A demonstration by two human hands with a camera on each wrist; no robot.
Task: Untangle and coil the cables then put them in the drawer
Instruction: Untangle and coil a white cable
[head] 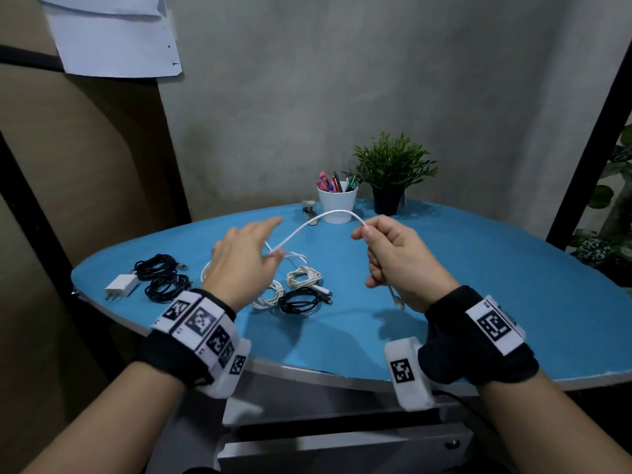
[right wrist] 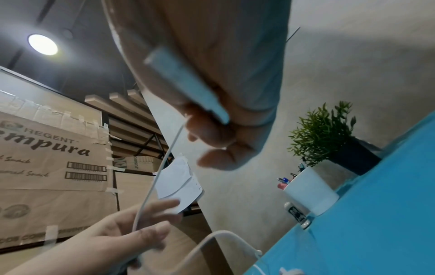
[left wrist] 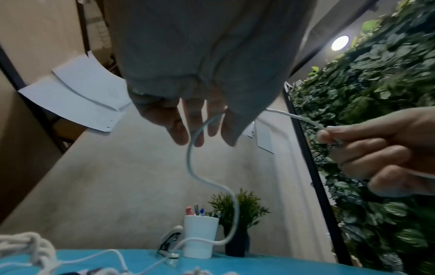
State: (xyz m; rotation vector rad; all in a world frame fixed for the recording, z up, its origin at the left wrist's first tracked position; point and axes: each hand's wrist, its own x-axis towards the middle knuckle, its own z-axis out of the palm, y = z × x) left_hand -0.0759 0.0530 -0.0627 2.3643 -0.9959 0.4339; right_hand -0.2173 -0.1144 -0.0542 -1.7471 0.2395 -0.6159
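Observation:
A thin white cable [head: 307, 225] arcs in the air between my hands above the blue table [head: 478, 268]. My right hand [head: 393, 258] grips it in a fist, and its plug end [head: 398, 302] hangs below the palm. My left hand [head: 246, 258] is spread with straight fingers; the cable [left wrist: 190, 163] runs between them and drops to the table. Under the left hand lie a braided white coil [head: 304, 277], a black coil [head: 301, 301] and loose white cable [head: 270, 295]. Two black coils [head: 160, 278] with a white charger [head: 121, 285] lie at the left. A grey drawer [head: 325, 449] sits under the table.
A white pen cup [head: 337, 203], a small stapler [head: 309, 208] and a potted plant [head: 390, 172] stand at the table's far edge. Cardboard boxes [right wrist: 47, 158] and paper sheets [head: 113, 35] are at the left, and a leafy wall [left wrist: 376, 93] at the right.

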